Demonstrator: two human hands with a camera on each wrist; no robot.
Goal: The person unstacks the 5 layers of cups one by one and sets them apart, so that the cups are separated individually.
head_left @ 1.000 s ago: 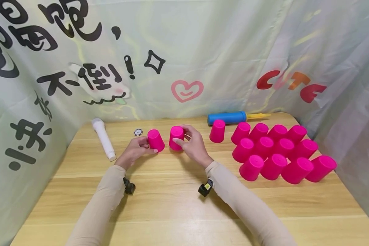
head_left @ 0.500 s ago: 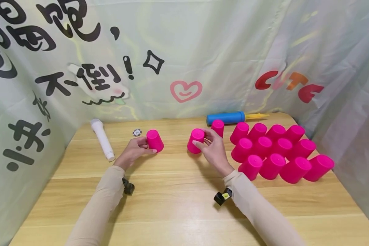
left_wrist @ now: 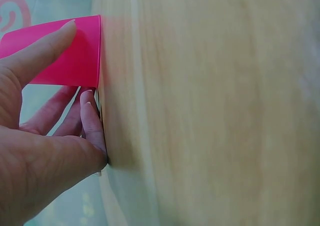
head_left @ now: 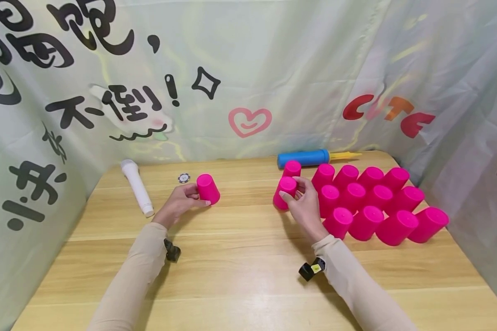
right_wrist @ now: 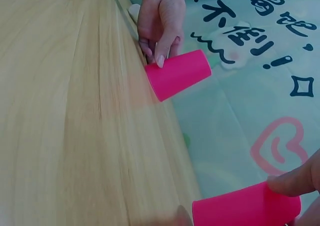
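Observation:
On the left side of the wooden table (head_left: pixel 232 257), my left hand (head_left: pixel 181 203) holds a pink plastic cup (head_left: pixel 208 189) that stands mouth down. The left wrist view shows the thumb along that cup's (left_wrist: pixel 82 61) wall, with the other fingers by its rim. Farther right, my right hand (head_left: pixel 306 204) pinches a second upside-down pink cup (head_left: pixel 285 195) between thumb and fingers. This cup overlaps another pink cup (head_left: pixel 291 168) behind it in the head view. In the right wrist view, the thumb presses on the held cup's (right_wrist: pixel 240 208) side.
Several upside-down pink cups (head_left: pixel 370 216) stand in rows to the right, close to my right hand. A blue pump (head_left: pixel 302 158) lies at the back edge. A white microphone (head_left: pixel 137 187) and a small round chip (head_left: pixel 184 178) lie at the left. A printed curtain (head_left: pixel 248 69) hangs behind.
My right hand has carried its pink cup rightward, away from the left cup and toward the rows of cups. My left hand stays on its cup in the same place.

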